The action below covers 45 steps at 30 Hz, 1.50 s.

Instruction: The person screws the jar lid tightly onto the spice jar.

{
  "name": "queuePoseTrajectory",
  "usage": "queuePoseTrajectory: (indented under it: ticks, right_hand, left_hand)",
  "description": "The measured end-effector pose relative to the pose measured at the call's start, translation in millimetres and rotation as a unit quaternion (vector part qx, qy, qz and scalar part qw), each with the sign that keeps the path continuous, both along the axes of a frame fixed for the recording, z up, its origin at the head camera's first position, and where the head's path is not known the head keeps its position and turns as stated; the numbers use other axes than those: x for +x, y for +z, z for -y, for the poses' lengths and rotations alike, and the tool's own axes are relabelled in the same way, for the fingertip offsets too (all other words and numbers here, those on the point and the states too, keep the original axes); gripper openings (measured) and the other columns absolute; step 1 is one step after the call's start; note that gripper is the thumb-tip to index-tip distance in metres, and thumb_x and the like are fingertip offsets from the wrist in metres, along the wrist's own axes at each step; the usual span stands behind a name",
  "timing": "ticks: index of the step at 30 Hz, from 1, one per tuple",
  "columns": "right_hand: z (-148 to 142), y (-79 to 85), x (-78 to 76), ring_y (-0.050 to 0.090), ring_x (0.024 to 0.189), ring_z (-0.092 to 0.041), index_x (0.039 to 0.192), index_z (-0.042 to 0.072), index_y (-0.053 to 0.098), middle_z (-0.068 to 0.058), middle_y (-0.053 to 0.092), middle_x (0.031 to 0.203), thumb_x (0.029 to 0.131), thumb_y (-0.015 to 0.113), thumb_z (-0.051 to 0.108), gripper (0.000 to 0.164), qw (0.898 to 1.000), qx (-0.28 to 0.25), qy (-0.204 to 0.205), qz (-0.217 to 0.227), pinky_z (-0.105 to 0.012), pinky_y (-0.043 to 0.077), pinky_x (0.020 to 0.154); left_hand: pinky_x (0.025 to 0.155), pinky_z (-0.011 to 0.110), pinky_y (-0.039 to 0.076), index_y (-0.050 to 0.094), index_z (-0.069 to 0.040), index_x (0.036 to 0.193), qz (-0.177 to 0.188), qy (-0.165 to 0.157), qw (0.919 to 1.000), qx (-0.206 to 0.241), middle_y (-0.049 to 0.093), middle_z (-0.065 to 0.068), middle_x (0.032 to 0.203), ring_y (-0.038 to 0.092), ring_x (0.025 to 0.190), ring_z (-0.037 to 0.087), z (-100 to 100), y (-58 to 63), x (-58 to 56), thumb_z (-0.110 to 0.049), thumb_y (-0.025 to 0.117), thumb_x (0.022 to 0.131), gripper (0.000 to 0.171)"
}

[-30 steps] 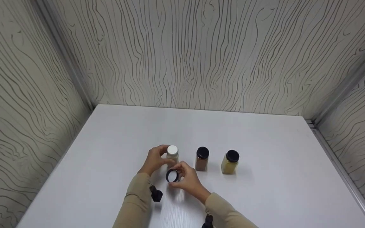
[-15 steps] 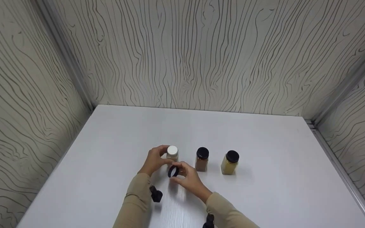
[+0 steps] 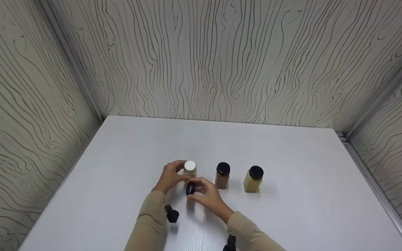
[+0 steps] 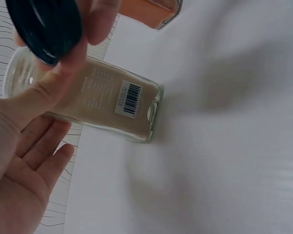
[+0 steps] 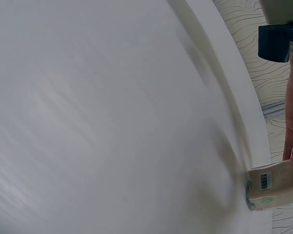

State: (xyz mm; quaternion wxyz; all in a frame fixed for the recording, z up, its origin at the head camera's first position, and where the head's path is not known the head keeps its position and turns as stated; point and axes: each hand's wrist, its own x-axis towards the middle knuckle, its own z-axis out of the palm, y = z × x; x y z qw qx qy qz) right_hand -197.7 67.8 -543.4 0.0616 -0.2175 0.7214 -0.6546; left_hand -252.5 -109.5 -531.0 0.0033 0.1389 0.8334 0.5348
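Observation:
My left hand (image 3: 169, 176) grips a glass spice jar (image 4: 107, 97) of beige powder, thumb on the near side. The jar stands on the white table, a white disc topping its mouth and a barcode label on its side. Just in front of it, my right hand (image 3: 208, 195) pinches a black screw lid (image 3: 190, 188) by its rim between thumb and fingers. The lid is tilted up on edge, off the jar. From the left wrist, the lid overlaps the jar's upper part.
To the right stand a black-capped jar of reddish-brown powder (image 3: 222, 177) and another black-capped jar of yellow powder (image 3: 252, 181). Wood-grain panels (image 3: 201, 62) rise behind and beside the white table (image 3: 312, 195).
My right hand has turned the lid from its open side facing up to nearly edge-on and raised it slightly toward the jar. The left hand and jar stay put.

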Motion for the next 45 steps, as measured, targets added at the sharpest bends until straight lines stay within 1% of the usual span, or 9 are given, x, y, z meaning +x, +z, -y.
queuePoseTrajectory:
  ticks: [2,7,9,14,17,21,29,36,45]
  right_hand:
    - [-1,-0.2,-0.7,0.062,0.106,-0.011,0.122,-0.016,0.051,-0.035,0.055,0.122,0.081,0.072,-0.003,0.049,1.0,0.0,0.002,0.0,-0.024,0.059,0.094]
    - [-3,-0.5,-1.9,0.06,0.106,-0.006,0.125,-0.014,0.051,-0.034,0.056,0.122,0.084,0.072,0.003,0.049,1.0,0.013,0.005,-0.012,-0.025,0.059,0.093]
    - [-3,-0.5,-2.6,0.06,0.105,-0.003,0.126,-0.013,0.051,-0.034,0.057,0.122,0.085,0.071,0.006,0.05,1.0,0.015,0.008,-0.016,-0.022,0.059,0.091]
    - [-5,1.7,-4.8,0.059,0.1,0.004,0.125,-0.016,0.048,-0.04,0.052,0.122,0.084,0.071,0.004,0.051,1.0,-0.02,0.022,-0.01,-0.018,0.058,0.09]
    - [-7,4.3,-6.0,0.06,0.099,0.003,0.123,-0.018,0.047,-0.043,0.049,0.122,0.081,0.073,0.001,0.053,0.999,-0.046,0.028,0.002,-0.017,0.058,0.09]
    - [-8,6.2,-7.5,0.062,0.1,0.0,0.121,-0.02,0.045,-0.043,0.048,0.122,0.08,0.073,-0.001,0.054,0.998,-0.06,0.032,0.006,-0.017,0.058,0.09]
    - [-9,10.2,-8.8,0.059,0.099,0.003,0.122,-0.019,0.045,-0.042,0.047,0.122,0.081,0.073,0.0,0.053,0.998,-0.059,0.031,-0.004,-0.016,0.058,0.085]
    - [-11,13.9,-11.2,0.058,0.099,0.003,0.125,-0.016,0.049,-0.038,0.052,0.122,0.081,0.074,0.004,0.054,0.999,-0.03,0.019,-0.018,-0.017,0.058,0.082]
    - [-12,17.6,-11.6,0.061,0.098,0.004,0.126,-0.016,0.048,-0.039,0.051,0.125,0.079,0.076,0.003,0.058,0.999,-0.035,0.008,-0.005,-0.019,0.06,0.083]
  left_hand:
    - [0.113,0.05,0.045,0.06,0.005,0.122,0.001,0.001,1.0,0.0,0.065,0.024,0.125,0.06,0.122,0.038,0,0.0,-0.1,-0.007,0.079,0.075,0.052]
    - [0.112,0.049,0.046,0.06,0.003,0.122,-0.002,0.005,0.9999,-0.014,0.066,0.022,0.123,0.061,0.12,0.037,-1,-1.7,-1.2,-0.007,0.079,0.075,0.052]
    - [0.112,0.049,0.046,0.061,0.003,0.122,0.001,0.008,0.9998,-0.017,0.066,0.021,0.123,0.061,0.119,0.036,-1,-2.3,-1.7,-0.006,0.079,0.075,0.051]
    - [0.114,0.048,0.044,0.06,0.003,0.123,0.016,0.013,0.9997,-0.012,0.065,0.021,0.125,0.06,0.122,0.036,-2,-2.7,-2.1,-0.003,0.078,0.075,0.051]
    - [0.114,0.048,0.044,0.06,0.003,0.123,0.015,0.01,0.9998,-0.008,0.065,0.022,0.125,0.059,0.122,0.036,-1,-2.5,-2.0,-0.005,0.079,0.075,0.052]
    - [0.113,0.049,0.045,0.061,0.004,0.122,0.009,0.006,0.9999,-0.003,0.066,0.022,0.124,0.06,0.121,0.037,-1,-2.4,-1.8,-0.006,0.08,0.074,0.053]
    - [0.114,0.048,0.044,0.061,0.003,0.121,0.009,0.004,0.9999,0.01,0.066,0.021,0.122,0.06,0.12,0.036,0,-2.5,-2.2,-0.007,0.081,0.073,0.053]
    - [0.116,0.046,0.042,0.061,0.001,0.123,0.025,0.003,0.9997,0.009,0.065,0.019,0.126,0.058,0.124,0.035,-1,-1.8,-2.3,-0.008,0.08,0.075,0.052]
    - [0.114,0.046,0.044,0.061,0.003,0.122,0.018,0.008,0.9998,0.006,0.066,0.022,0.124,0.059,0.123,0.036,0,-0.9,-0.7,-0.004,0.08,0.074,0.052]
